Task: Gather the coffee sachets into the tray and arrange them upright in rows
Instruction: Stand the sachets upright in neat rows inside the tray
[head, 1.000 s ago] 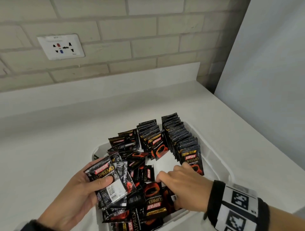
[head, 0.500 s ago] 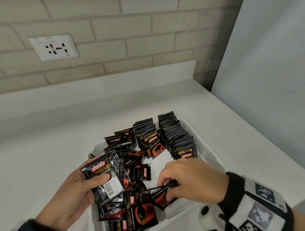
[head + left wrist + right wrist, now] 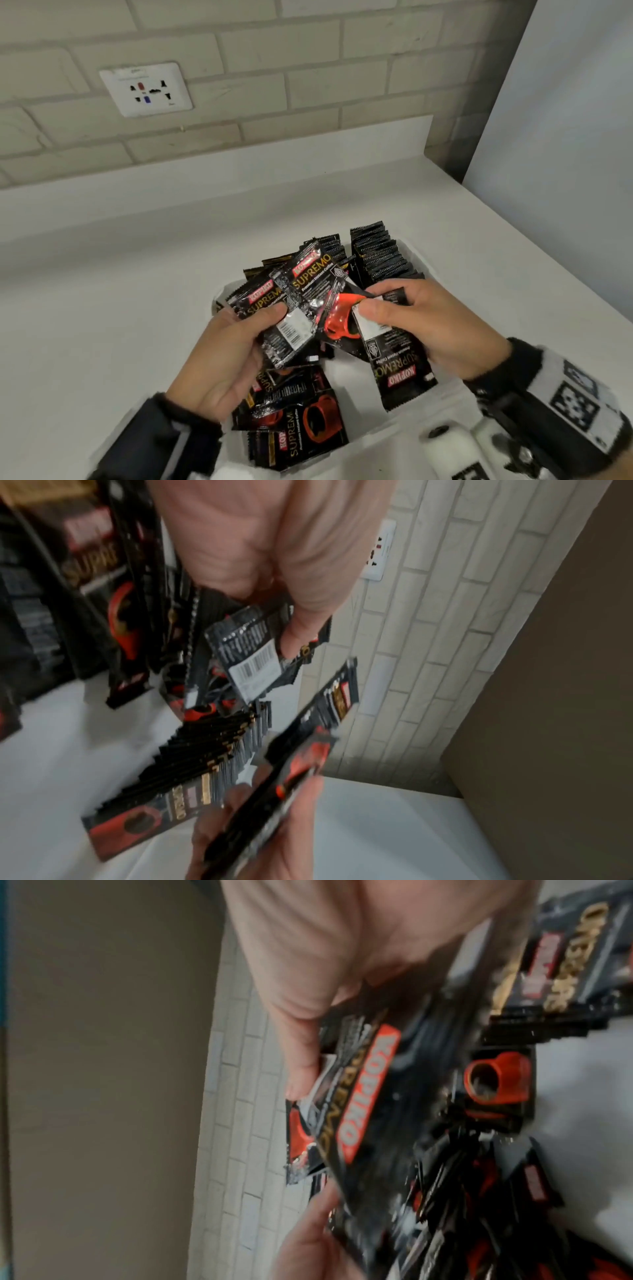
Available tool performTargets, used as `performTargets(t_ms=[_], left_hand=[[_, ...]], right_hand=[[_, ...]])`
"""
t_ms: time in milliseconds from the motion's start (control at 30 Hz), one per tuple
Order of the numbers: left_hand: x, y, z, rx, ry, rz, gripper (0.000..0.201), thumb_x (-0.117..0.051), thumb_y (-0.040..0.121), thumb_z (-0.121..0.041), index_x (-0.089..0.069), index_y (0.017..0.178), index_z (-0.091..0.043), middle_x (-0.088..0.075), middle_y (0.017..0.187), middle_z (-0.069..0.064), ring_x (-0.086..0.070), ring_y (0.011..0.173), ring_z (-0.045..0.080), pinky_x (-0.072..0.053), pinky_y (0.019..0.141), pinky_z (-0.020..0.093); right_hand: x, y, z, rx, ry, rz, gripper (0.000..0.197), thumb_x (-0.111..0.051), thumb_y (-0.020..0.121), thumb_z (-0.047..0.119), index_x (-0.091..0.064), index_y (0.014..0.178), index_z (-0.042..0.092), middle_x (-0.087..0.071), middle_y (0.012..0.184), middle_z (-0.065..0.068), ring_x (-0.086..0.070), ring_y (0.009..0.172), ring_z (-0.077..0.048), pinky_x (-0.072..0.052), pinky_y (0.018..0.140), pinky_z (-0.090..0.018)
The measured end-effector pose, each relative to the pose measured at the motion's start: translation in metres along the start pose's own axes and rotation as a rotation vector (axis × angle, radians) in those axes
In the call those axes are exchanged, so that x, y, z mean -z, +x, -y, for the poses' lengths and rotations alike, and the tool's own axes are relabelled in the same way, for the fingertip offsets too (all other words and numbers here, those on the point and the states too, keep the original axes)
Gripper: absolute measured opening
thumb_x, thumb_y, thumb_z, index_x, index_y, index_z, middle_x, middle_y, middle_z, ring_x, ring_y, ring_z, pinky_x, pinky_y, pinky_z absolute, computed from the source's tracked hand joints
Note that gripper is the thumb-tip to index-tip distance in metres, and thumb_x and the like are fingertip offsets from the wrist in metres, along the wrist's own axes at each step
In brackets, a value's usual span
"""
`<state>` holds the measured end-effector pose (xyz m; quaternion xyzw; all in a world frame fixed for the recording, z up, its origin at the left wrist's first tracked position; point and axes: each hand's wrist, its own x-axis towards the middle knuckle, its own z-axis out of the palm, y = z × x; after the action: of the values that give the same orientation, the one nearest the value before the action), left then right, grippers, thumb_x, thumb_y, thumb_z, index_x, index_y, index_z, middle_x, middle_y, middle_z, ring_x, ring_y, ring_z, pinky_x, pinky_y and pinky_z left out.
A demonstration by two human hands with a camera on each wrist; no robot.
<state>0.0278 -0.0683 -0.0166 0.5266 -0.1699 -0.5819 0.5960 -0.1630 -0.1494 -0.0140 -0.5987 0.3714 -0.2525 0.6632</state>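
My left hand (image 3: 239, 346) holds a fanned bunch of black coffee sachets (image 3: 291, 301) above the white tray (image 3: 407, 251), thumb on top. My right hand (image 3: 421, 322) pinches two more sachets (image 3: 394, 356), one hanging upside down, its upper edge touching the left bunch. In the left wrist view the thumb (image 3: 304, 631) presses a sachet with a barcode (image 3: 253, 658). The right wrist view shows a blurred sachet (image 3: 369, 1096) under the thumb. Upright rows of sachets (image 3: 380, 253) stand at the tray's far right. Loose sachets (image 3: 294, 425) lie flat at its near end.
The tray sits on a white counter (image 3: 120, 291) against a pale brick wall with a socket plate (image 3: 147, 89). A grey panel (image 3: 565, 120) bounds the counter on the right. Bare counter stretches left of the tray and beyond it.
My right hand has lifted sachets out of the loose pile and brought them up against the left hand's bunch. The left hand rose with its bunch. The camera tilted down and closer.
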Motion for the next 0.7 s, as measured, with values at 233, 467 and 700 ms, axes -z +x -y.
performTargets(t_ms=[233,467,700], left_hand=[[-0.024,-0.001,0.005,0.101,-0.110,0.035,0.023,-0.040,0.094,-0.007,-0.056,0.109,0.000,-0.068,0.105,0.023,-0.063,0.098,0.036,-0.058,0.071,0.045],[-0.026,0.001,0.012,0.005,0.020,0.013,0.015,-0.057,0.083,-0.019,-0.063,0.093,-0.010,-0.073,0.081,0.010,-0.068,0.064,0.018,-0.056,0.051,0.028],[-0.017,0.005,0.013,-0.114,-0.058,-0.171,0.013,-0.054,0.089,-0.012,-0.064,0.097,-0.008,-0.073,0.083,0.008,-0.070,0.065,0.016,-0.055,0.060,0.035]], right_hand=[[-0.017,0.016,-0.016,-0.059,0.111,-0.089,0.043,-0.072,0.054,0.034,-0.065,0.091,0.014,-0.072,0.077,-0.001,-0.067,0.069,-0.013,-0.053,0.068,-0.029],[-0.019,0.011,-0.017,-0.007,-0.085,-0.081,0.019,-0.075,0.071,0.024,-0.065,0.086,0.027,-0.071,0.092,-0.002,-0.067,0.085,-0.015,-0.051,0.085,-0.036],[-0.008,0.007,-0.010,0.069,-0.079,-0.129,0.036,-0.078,0.059,0.028,-0.063,0.092,0.032,-0.067,0.102,0.005,-0.066,0.088,-0.014,-0.052,0.078,-0.033]])
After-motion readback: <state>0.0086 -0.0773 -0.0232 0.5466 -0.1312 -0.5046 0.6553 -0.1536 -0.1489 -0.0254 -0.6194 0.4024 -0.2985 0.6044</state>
